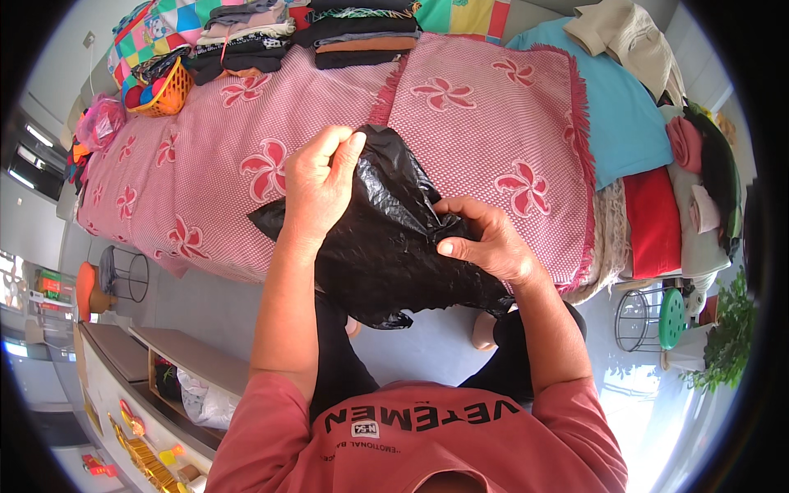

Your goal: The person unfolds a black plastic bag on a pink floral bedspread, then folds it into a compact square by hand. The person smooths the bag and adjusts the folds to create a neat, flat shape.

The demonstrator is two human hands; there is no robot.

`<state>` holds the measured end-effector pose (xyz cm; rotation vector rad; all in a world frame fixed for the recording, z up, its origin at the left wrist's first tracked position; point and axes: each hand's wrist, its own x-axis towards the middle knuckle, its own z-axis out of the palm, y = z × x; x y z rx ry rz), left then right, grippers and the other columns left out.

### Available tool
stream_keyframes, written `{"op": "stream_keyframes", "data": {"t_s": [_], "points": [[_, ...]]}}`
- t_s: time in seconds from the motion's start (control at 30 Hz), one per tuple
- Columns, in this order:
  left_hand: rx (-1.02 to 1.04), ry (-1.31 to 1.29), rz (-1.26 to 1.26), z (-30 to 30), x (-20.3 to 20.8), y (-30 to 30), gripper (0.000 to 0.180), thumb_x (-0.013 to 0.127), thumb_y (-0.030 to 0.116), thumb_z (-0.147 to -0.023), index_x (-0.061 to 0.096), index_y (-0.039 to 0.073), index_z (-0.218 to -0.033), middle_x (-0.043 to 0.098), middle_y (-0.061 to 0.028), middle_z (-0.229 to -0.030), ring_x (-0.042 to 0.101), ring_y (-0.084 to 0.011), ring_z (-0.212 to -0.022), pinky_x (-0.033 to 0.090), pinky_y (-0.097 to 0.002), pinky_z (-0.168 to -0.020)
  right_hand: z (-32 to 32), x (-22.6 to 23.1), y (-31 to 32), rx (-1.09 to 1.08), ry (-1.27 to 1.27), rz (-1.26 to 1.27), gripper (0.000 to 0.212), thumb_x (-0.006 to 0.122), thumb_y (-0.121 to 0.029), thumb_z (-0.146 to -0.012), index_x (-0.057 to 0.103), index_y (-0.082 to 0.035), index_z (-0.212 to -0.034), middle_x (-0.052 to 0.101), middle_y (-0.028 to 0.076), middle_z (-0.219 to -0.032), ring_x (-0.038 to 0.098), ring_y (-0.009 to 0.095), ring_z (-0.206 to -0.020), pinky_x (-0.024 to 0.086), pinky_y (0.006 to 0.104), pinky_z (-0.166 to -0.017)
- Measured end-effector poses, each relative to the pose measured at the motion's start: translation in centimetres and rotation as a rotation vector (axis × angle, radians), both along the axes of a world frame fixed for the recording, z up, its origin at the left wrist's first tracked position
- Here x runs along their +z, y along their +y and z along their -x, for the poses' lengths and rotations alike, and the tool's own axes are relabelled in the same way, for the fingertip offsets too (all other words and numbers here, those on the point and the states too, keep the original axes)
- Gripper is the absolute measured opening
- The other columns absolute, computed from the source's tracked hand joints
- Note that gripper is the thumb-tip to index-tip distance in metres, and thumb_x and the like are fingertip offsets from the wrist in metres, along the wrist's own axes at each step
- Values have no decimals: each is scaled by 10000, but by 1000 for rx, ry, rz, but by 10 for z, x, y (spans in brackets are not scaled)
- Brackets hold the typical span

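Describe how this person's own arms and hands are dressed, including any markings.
The left hand and right hand are both bare, without gloves, and no watch or bracelet shows on either wrist. The left sleeve and right sleeve are short, dusty red and plain where visible, leaving the forearms uncovered. They belong to a T-shirt with black lettering across its front.

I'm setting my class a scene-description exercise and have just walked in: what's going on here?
The person's bare left hand pinches the upper edge of a crumpled, shiny black plastic bag, while the bare right hand touches its side. The bag hangs partly in front of a pink-and-white woven blanket with red flower shapes. Beyond it sits a dark-and-brown stack of folded fabric.
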<state>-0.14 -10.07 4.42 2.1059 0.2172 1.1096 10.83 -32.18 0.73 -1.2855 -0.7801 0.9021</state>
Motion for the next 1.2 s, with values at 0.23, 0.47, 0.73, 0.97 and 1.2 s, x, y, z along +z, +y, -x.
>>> {"op": "stream_keyframes", "data": {"t_s": [0.23, 0.47, 0.73, 0.97, 1.2], "points": [[-20, -5, 37, -1, -7, 5, 180, 651, 168, -986, 621, 18, -891, 503, 55, -719, 423, -43, -667, 361, -218, -602, -18, -16, -6, 110, -255, 180, 274, 770, -121, -857, 672, 21, -1069, 651, 37, -906, 601, 126, -833, 498, 278, -753], [64, -16, 105, 1, -3, 8, 164, 662, 150, -974, 628, 6, -903, 535, 13, -692, 450, -62, -631, 390, -239, -571, -16, -10, -8, 189, -447, 280, 200, 763, -148, -855, 675, 26, -901, 560, 36, -770, 515, 108, -715, 436, 307, -630], [53, -112, 290, 2, -6, 23, 225, 650, 230, -990, 643, 29, -890, 489, 59, -707, 397, -46, -653, 342, -227, -586, -7, -11, -5, 113, -431, 187, 251, 778, -187, -830, 662, 35, -847, 554, 52, -690, 533, 132, -682, 451, 312, -635], [92, -295, 405, 6, -6, 42, 192, 672, 214, -977, 673, 36, -904, 495, 84, -756, 385, -29, -693, 332, -210, -612, -11, 2, -9, 141, -444, 276, 232, 776, -156, -806, 669, 41, -866, 584, 67, -714, 553, 141, -690, 463, 323, -640], [165, -301, 428, 16, 1, 53, 172, 677, 183, -971, 685, 37, -880, 469, 101, -732, 341, -19, -665, 284, -206, -567, -28, 6, -17, 63, -443, 267, 177, 768, -117, -814, 664, 25, -835, 554, 24, -684, 518, 93, -667, 433, 287, -593]]}}
